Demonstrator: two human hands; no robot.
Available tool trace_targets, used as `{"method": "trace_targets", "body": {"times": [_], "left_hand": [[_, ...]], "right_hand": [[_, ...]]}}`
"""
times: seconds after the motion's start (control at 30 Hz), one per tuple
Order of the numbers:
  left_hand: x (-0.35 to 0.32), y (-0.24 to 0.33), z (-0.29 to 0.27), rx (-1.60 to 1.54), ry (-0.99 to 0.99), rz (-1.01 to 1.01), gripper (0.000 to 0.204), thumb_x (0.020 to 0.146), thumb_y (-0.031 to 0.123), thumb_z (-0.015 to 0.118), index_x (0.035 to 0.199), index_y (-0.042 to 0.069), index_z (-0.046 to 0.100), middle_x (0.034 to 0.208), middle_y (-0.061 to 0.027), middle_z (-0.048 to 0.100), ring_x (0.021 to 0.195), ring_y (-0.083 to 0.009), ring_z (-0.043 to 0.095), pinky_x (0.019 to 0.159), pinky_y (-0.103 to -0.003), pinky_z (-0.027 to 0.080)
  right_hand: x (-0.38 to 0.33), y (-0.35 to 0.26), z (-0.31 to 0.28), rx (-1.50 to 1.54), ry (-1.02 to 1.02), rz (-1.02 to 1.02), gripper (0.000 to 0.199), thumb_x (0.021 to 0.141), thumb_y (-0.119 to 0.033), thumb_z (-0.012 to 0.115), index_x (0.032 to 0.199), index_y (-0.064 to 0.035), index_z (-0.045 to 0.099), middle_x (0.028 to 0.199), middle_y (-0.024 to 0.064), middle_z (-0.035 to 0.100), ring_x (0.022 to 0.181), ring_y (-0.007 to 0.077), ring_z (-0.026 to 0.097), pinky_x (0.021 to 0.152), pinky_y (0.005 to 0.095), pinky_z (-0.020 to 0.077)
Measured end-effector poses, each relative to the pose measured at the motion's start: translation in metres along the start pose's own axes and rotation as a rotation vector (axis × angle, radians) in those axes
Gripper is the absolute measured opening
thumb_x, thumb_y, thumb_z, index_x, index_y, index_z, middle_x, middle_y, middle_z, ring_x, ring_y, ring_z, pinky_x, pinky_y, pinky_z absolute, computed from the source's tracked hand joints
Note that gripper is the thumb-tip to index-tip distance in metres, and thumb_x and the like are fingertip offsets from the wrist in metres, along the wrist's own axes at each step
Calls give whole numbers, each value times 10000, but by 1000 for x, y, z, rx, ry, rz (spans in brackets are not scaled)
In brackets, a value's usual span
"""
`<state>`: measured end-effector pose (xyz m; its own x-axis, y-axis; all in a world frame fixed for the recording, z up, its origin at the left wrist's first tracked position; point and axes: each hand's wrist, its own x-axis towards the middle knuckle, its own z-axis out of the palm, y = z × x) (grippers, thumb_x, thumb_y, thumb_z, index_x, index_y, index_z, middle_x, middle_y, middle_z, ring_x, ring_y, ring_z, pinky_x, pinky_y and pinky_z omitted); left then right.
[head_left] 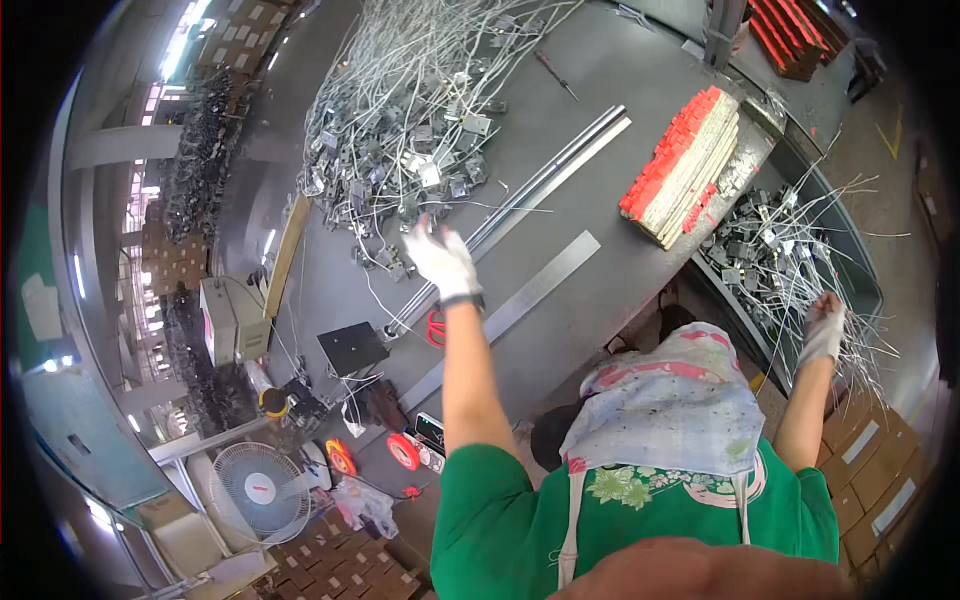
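My left hand (440, 264), in a white glove with bare fingertips, reaches over the near edge of a large heap of small metal box-like parts with white wires (400, 150). Its fingers are slightly spread and touch or hover just above the parts; I see nothing held. Out to the right, my right hand (824, 328), also in a white covering with bare fingertips, is at the wire ends over a grey bin (868, 262) of similar wired parts (755, 245). Its fingers are drawn together among the wires; what they grip is too small to make out.
Long metal rails (545, 180) and a flat metal strip (545, 285) lie across the grey table. A red-ended stack of pale bars (685, 165) stands at its right edge. Red scissors (436, 328), a screwdriver (555, 74), a black box (353, 348) and a fan (260, 490) are around.
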<state>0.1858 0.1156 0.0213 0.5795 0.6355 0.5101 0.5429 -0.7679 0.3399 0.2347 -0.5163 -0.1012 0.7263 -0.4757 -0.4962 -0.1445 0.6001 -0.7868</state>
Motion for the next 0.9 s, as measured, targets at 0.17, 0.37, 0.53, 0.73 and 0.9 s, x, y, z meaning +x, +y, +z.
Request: {"method": "trace_targets", "body": {"times": [0.17, 0.37, 0.53, 0.73, 0.9], "left_hand": [[64, -95, 48, 193, -141, -81, 590, 726, 254, 624, 1205, -29, 430, 1168, -252, 476, 1080, -368, 463, 918, -421, 380], [66, -89, 27, -271, -369, -22, 309, 771, 240, 557, 966, 9, 621, 915, -154, 639, 806, -262, 608, 695, -356, 462], [-11, -49, -61, -1510, -799, -527, 271, 745, 140, 595, 973, -5, 574, 933, -55, 601, 837, -147, 565, 722, -270, 450], [-157, -29, -131, -1193, -949, -372, 378, 689, -4, 616, 1049, 2, 503, 934, -82, 598, 838, -151, 580, 719, -272, 466], [-168, -46, -150, -621, -584, -96, 314, 628, -40, 574, 935, 26, 568, 826, -73, 545, 740, -142, 533, 663, -265, 440]], "right_hand": [[-86, 10, 111, -93, -79, -47, 323, 819, -125, 613, 1088, -55, 447, 746, 15, 522, 613, 90, 499, 523, 195, 419], [-166, 53, 124, -389, -281, -14, 401, 807, -168, 617, 1152, -80, 431, 738, 6, 491, 594, 91, 479, 489, 205, 393], [-258, 109, 175, -670, -707, 359, 304, 814, -137, 564, 1091, -35, 490, 847, 43, 545, 656, 99, 514, 558, 228, 436], [-340, 173, 257, -505, -1107, 844, 762, 793, -292, 654, 1355, -15, 223, 1160, 129, 475, 1084, 222, 476, 940, 358, 391], [-376, 180, 315, -193, -1007, 598, 492, 847, -324, 585, 1246, -96, 409, 889, 26, 529, 765, 126, 517, 680, 254, 452]]}}
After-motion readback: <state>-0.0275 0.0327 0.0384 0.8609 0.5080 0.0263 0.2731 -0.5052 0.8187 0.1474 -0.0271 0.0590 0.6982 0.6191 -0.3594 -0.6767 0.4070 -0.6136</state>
